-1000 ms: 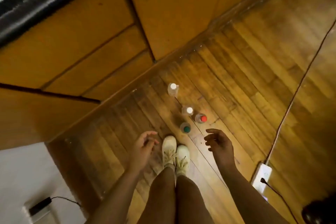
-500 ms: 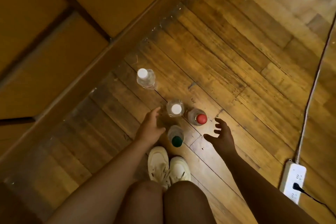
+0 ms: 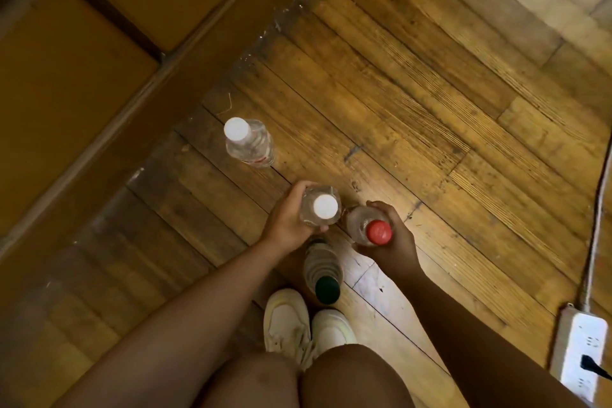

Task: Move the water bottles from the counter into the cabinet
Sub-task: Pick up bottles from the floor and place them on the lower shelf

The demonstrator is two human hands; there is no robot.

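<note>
Both hands are wrapped around bottles standing on the worn, golden-brown wooden plank floor [image 3: 414, 103]. One, the left hand [image 3: 287, 220], curls its fingers round the shoulder of a clear plastic water bottle with a white cap [image 3: 320, 207], thumb at the near side and fingertips showing past the far side. Just beside it, the right hand [image 3: 392, 235] grips a clear plastic bottle with a red cap [image 3: 371, 227], its fingers closing over the far side of the body and the palm behind the cap. These two held bottles stand close together, almost touching; whether either has left the floor cannot be told from above. Directly nearer the person than the two grips, between the forearms, a clear ribbed plastic bottle with a dark green cap [image 3: 324, 270] stands upright and untouched, right in front of a pair of cream-white sneakers [image 3: 306, 325]. Beyond the left-hand grip and well apart from it, another clear plastic bottle with a white cap and a red-printed label [image 3: 250, 142] stands alone near the wooden base of the yellow-brown cabinet fronts [image 3: 66, 76]. Off to the right of the right-hand grip, a white power strip [image 3: 584, 351] lies on the floor with a black plug in it and a pale cord [image 3: 596, 215] running away from it.
</note>
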